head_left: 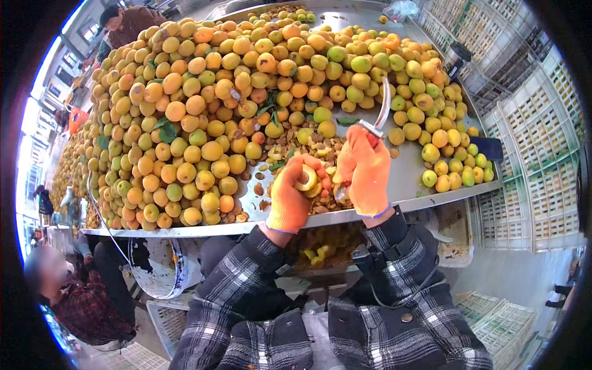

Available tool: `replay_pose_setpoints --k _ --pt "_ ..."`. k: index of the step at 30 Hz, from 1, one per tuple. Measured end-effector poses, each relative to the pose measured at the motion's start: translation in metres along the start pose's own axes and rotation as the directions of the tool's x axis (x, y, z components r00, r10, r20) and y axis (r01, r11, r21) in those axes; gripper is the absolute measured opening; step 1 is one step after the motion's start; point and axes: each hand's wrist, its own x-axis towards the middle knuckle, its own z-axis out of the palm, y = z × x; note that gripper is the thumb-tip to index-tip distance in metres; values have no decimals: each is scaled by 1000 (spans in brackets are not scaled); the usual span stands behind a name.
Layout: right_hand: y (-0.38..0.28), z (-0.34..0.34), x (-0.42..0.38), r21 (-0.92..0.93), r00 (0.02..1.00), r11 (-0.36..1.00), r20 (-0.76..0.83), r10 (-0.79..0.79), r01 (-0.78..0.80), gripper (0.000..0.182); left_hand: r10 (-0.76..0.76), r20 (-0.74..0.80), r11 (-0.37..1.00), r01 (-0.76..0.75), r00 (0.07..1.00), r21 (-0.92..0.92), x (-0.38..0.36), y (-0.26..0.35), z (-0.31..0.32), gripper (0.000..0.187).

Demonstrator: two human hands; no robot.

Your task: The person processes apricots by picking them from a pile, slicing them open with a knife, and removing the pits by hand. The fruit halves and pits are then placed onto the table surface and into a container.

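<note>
My left hand (290, 196), in an orange glove, is closed around a cut apricot (306, 178) whose hollow inner face shows. My right hand (365, 171), gloved alike, grips a curved knife (385, 102) with its metal blade pointing up and away; a bit of red handle shows at the fist. The two hands are apart, just above the near edge of a metal table (404, 196). Beyond them lie loose brown pits and cut pieces (317, 145). A large heap of yellow-orange and greenish apricots (185, 111) covers the left and far side.
More apricots (447, 145) lie to the right. Stacked white plastic crates (530, 154) stand beyond the right edge. A white bucket (185, 268) and a container of cut fruit (324, 246) sit below the near edge. Other people (86, 302) are at the left and far left.
</note>
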Motion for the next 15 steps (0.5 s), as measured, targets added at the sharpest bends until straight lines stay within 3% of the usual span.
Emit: replay_pose_setpoints --k 2,3,4,6,8,10,13,15 --pt "-5 6 -3 -9 999 1000 -53 12 -12 26 -37 -98 978 56 994 200 -2 -9 1 40" --pt "-5 7 -2 50 999 999 -42 -20 22 25 -23 -223 958 85 975 275 -2 -14 10 57" --pt "-5 9 -3 108 998 993 -33 -54 57 24 -32 -225 956 96 974 278 -3 -18 9 57" --pt "-9 14 -7 49 986 992 -124 -111 118 22 -25 -229 956 91 973 279 -3 -24 9 57" --pt "-10 14 -9 109 995 991 -82 -66 74 21 -33 -202 960 87 979 266 -8 -25 13 58" --pt "-3 14 -4 150 993 983 -62 -98 107 22 16 -291 933 91 957 349 -9 -27 16 58" --pt "3 18 -9 -19 974 974 -13 -228 228 22 87 -367 924 63 926 378 -6 -39 4 53" --pt "4 23 -13 -31 976 975 -18 -219 218 22 113 -360 910 49 926 411 -4 -39 1 53"
